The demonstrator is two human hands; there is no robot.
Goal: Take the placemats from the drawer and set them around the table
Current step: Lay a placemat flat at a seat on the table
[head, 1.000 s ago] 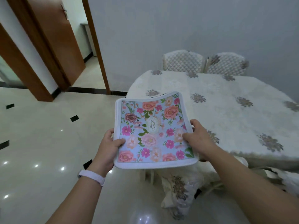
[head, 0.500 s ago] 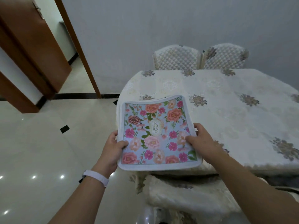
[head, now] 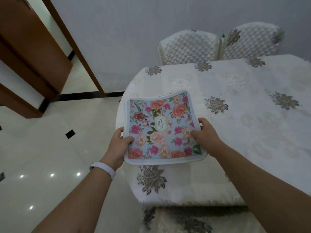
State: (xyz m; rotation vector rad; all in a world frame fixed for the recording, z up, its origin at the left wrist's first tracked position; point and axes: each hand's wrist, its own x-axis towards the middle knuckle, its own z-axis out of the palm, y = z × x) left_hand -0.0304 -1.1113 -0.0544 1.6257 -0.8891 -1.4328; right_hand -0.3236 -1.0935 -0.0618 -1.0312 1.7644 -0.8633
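Two quilted chairs (head: 188, 46) stand behind the table (head: 244, 101) while left hand (head: 118, 145) and right hand (head: 207, 137) grip the placemats (head: 159, 128) above its corner.

Both arms bare; a smooth white wristband (head: 103, 167) circles the wrist behind the left hand (head: 118, 145)

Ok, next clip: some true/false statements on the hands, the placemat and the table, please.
1. The left hand and right hand both hold the placemat. True.
2. The placemat is plain grey. False: it has a floral print on blue.
3. A white band is on the left wrist. True.
4. The placemat lies released on the table. False: both hands grip it at its side edges.
5. Two quilted chairs stand at the table's far side. True.
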